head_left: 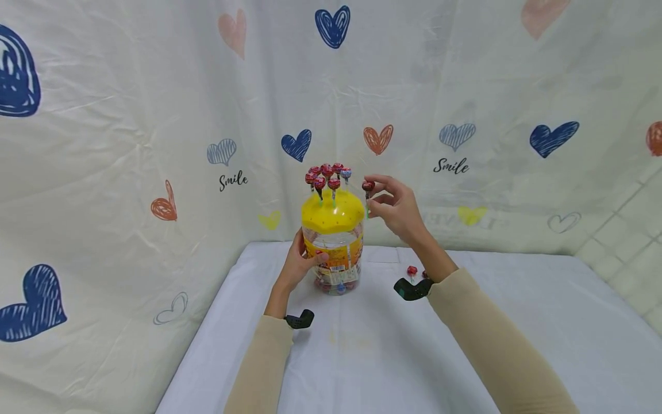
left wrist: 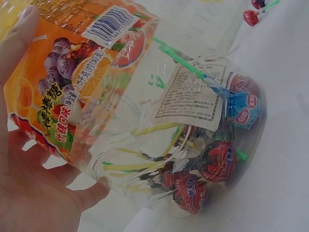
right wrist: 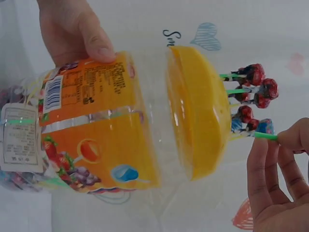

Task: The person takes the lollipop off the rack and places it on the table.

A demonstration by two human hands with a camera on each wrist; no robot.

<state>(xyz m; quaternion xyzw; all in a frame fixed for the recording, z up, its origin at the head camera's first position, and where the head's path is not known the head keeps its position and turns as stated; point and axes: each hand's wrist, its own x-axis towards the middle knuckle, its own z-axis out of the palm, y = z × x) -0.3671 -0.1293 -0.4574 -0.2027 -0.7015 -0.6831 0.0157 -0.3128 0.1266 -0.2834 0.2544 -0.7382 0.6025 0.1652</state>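
Observation:
A clear plastic jar [head_left: 334, 259] with an orange label and a yellow domed lid [head_left: 333, 211] stands on the white table. Several wrapped lollipops [head_left: 327, 174] stick up from the lid on green sticks, and more lie inside the jar [left wrist: 212, 159]. My left hand [head_left: 299, 261] grips the jar's side, thumb on the label [right wrist: 94, 43]. My right hand [head_left: 395, 206] pinches a red lollipop [head_left: 368, 186] by its green stick [right wrist: 264, 136], just right of the lid and level with its top.
Two loose lollipops [head_left: 412, 270] lie on the table [head_left: 517, 322] behind my right forearm. A heart-printed cloth [head_left: 155, 144] hangs close behind and to the left. Tiled wall shows at the far right.

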